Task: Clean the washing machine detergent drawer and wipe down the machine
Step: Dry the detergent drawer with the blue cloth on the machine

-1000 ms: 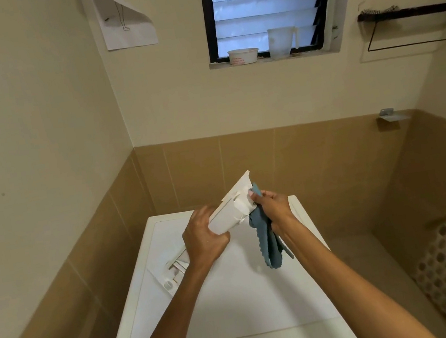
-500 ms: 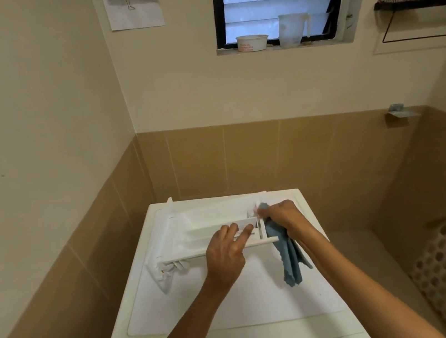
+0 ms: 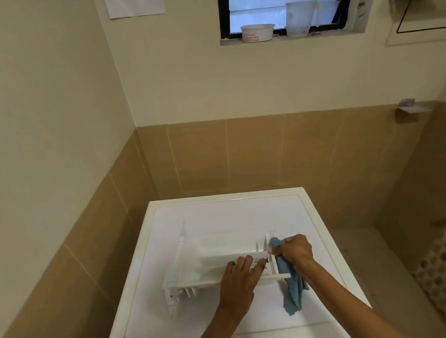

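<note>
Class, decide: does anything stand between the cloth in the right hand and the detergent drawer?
Nothing visible does. The right hand grips the blue cloth at the right end of the detergent drawer; the left hand rests on the drawer's near wall.

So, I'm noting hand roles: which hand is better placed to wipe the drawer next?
Right. The right hand grips the cloth at the drawer's right end; the left hand lies flat on the drawer, likely steadying it on the machine.
</note>
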